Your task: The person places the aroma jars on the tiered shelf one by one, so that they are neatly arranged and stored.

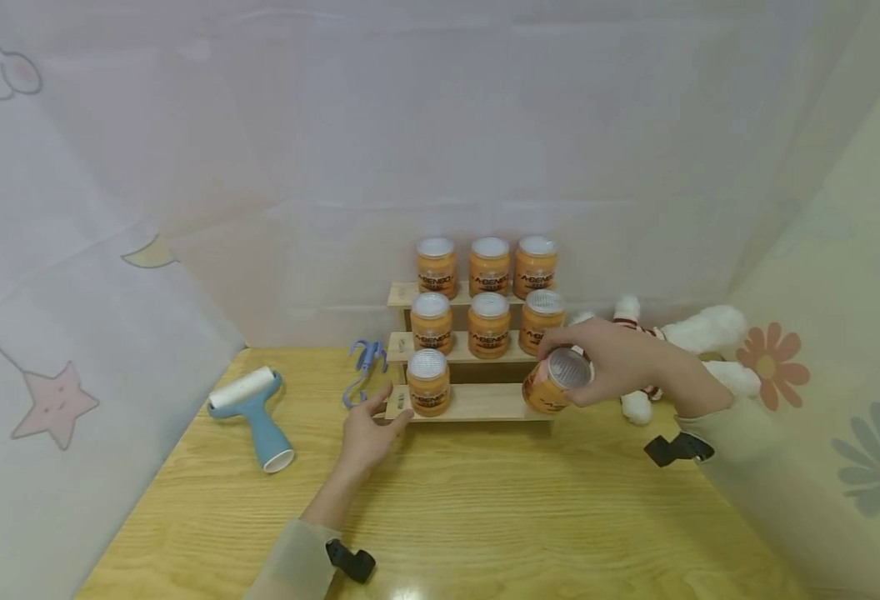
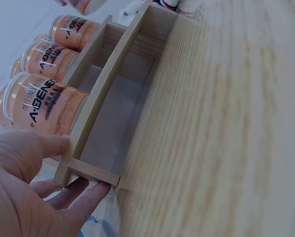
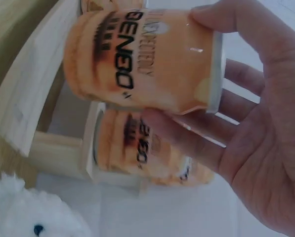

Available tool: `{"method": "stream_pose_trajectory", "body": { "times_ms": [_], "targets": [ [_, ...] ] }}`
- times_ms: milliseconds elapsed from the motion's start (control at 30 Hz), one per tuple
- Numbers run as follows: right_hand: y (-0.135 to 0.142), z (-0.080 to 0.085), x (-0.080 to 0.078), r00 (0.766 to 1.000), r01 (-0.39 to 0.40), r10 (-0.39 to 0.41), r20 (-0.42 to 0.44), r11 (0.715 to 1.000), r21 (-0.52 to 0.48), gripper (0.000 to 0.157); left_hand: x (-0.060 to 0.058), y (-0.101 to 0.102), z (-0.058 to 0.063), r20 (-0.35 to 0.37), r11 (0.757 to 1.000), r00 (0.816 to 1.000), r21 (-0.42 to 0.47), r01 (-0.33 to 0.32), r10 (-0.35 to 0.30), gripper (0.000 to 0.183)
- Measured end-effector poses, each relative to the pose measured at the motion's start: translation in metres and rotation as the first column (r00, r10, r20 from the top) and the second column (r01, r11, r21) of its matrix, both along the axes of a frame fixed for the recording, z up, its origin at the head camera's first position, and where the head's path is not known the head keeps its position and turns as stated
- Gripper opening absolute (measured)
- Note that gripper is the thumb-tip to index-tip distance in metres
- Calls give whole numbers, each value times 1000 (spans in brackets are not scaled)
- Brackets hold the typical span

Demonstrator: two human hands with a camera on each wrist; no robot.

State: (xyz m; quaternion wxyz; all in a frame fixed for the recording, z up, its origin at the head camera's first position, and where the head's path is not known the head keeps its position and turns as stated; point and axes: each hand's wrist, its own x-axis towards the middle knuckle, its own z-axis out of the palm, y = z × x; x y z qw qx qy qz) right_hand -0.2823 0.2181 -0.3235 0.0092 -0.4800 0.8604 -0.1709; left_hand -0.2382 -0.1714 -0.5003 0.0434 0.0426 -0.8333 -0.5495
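Observation:
A stepped wooden rack [image 1: 485, 402] with three tiers stands against the back sheet, orange cans on each tier. My right hand [image 1: 620, 358] grips an orange can [image 1: 547, 394], tilted, at the right end of the lowest tier; in the right wrist view this can [image 3: 147, 59] appears raised off the board, thumb and fingers on its lid end. My left hand [image 1: 365, 433] holds the rack's lower left corner, thumb on the front board [image 2: 95, 106] and fingers round the end piece. Close to that thumb, another can [image 1: 428, 385] sits on the lowest tier.
A blue lint roller [image 1: 256, 417] lies on the table [image 1: 455, 508] at the left. Behind my left hand is a small blue-purple clawed object [image 1: 366, 367]. White plush toys [image 1: 706, 331] lie behind my right forearm. Printed sheets enclose the table at the back and sides.

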Motion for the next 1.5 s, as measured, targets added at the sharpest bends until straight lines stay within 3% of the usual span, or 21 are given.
{"method": "stream_pose_trajectory", "body": {
  "times_ms": [133, 467, 633, 967, 1167, 1500],
  "targets": [
    [-21, -8, -6, 999, -19, 17, -44, 999, -46, 43, 0, 0, 1, 0, 1000, 1000, 10, -2, 2, 72],
    [-60, -28, -10, 992, 41, -55, -117, 992, -119, 42, -3, 0, -1, 1, 1000, 1000, 4, 1, -1, 72],
    [-73, -39, -11, 982, 108, -131, -133, 980, -165, 45, -5, 0, -3, -1, 1000, 1000, 6, 1, -1, 72],
    [-87, -51, -6, 954, 272, -292, -74, 940, -206, 45, -5, 3, -4, -2, 1000, 1000, -13, -18, 18, 70],
    [-90, -58, -3, 943, 292, -321, -88, 924, -248, 39, -5, 5, -3, -2, 1000, 1000, -6, -10, 10, 70],
    [-91, -75, 4, 906, 343, -402, -134, 881, -325, 41, -3, 5, -3, -8, 1000, 1000, -4, -1, 1, 70]
  ]
}}
